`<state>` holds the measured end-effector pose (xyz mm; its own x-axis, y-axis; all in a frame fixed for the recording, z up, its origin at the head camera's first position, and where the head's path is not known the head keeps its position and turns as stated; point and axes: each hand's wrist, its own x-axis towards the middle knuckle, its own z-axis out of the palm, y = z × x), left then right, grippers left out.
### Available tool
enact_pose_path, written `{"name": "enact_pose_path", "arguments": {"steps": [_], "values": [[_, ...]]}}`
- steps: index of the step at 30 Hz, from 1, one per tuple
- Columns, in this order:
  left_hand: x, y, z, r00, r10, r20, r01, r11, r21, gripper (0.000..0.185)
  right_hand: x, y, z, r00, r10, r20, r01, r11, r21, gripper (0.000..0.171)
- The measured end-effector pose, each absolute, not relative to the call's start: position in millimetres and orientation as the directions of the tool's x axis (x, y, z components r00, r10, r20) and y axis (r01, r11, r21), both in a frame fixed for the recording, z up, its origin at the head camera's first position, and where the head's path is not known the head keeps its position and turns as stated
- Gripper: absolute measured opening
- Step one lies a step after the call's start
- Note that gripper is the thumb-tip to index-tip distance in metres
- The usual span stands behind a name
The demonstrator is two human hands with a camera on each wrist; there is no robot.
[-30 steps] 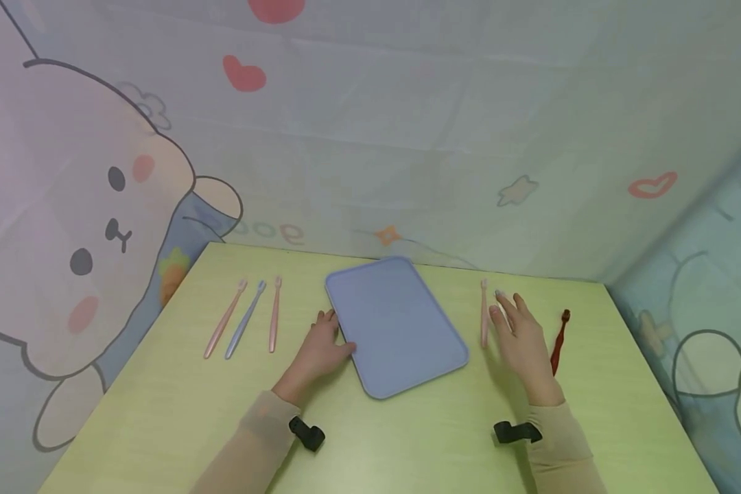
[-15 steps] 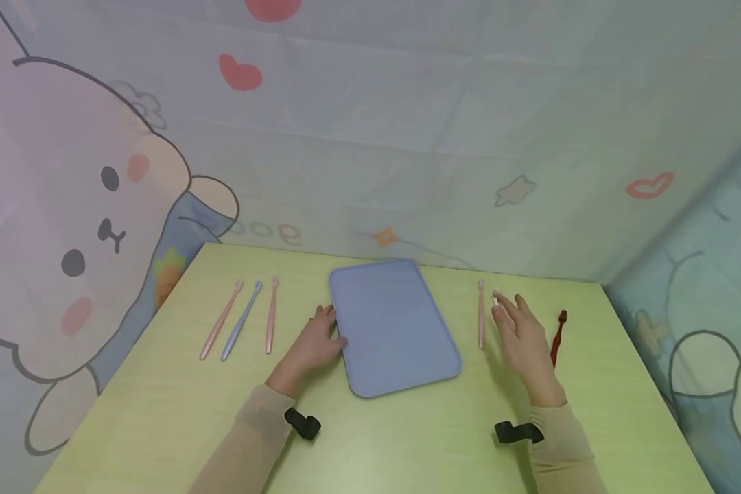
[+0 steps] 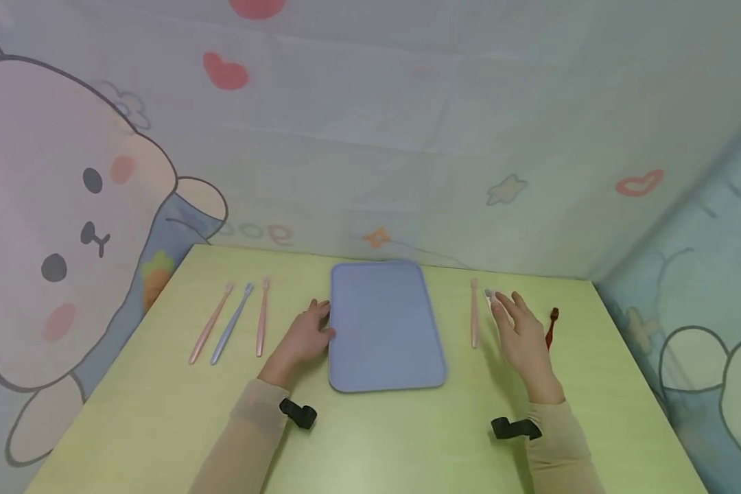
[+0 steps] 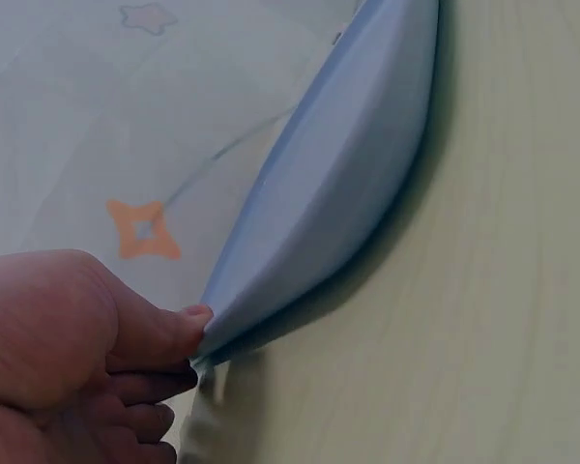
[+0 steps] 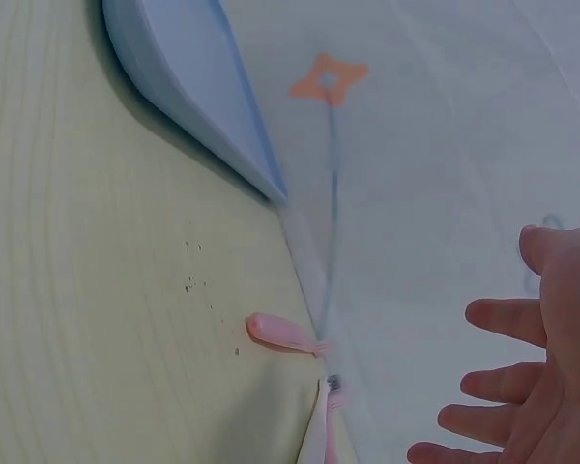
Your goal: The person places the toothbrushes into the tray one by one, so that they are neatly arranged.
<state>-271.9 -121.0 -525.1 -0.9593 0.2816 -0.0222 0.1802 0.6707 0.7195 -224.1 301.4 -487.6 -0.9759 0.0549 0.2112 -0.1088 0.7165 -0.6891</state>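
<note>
A shallow blue tray [image 3: 385,326] lies in the middle of the table, its long sides pointing away from me. At its left edge my left hand [image 3: 301,337] pinches the rim; in the left wrist view the thumb [image 4: 188,324] presses on top with the fingers curled beneath. My right hand [image 3: 520,339] hovers, fingers spread and holding nothing, above a white toothbrush [image 3: 489,295] whose handle is mostly hidden by it. Left of this hand lies a pink toothbrush [image 3: 475,315], also seen in the right wrist view. To its right a dark red toothbrush [image 3: 552,326] is partly covered.
On the left side of the table [image 3: 370,439] lie a pink toothbrush [image 3: 211,324], a blue toothbrush [image 3: 232,324] and another pink toothbrush [image 3: 263,319]. A printed fabric backdrop [image 3: 358,137] rises right behind the table's far edge.
The tray has turned clockwise and now sits straighter, its near end swung left, with the left hand at its edge throughout. The right hand has barely moved. The head view has shifted slightly.
</note>
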Motion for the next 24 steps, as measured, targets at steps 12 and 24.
{"name": "enact_pose_path", "arguments": {"steps": [12, 24], "values": [[-273, -114, -534, -0.977, 0.207, 0.052, 0.174, 0.629, 0.758, 0.050, -222, 311, -486, -0.971, 0.080, 0.224, -0.095, 0.733, -0.674, 0.062], [-275, -127, -524, -0.937, 0.347, 0.034, 0.255, 0.617, 0.744, 0.067, -217, 328, -484, -0.966, 0.151, 0.209, -0.050, 0.687, -0.725, 0.061]]}}
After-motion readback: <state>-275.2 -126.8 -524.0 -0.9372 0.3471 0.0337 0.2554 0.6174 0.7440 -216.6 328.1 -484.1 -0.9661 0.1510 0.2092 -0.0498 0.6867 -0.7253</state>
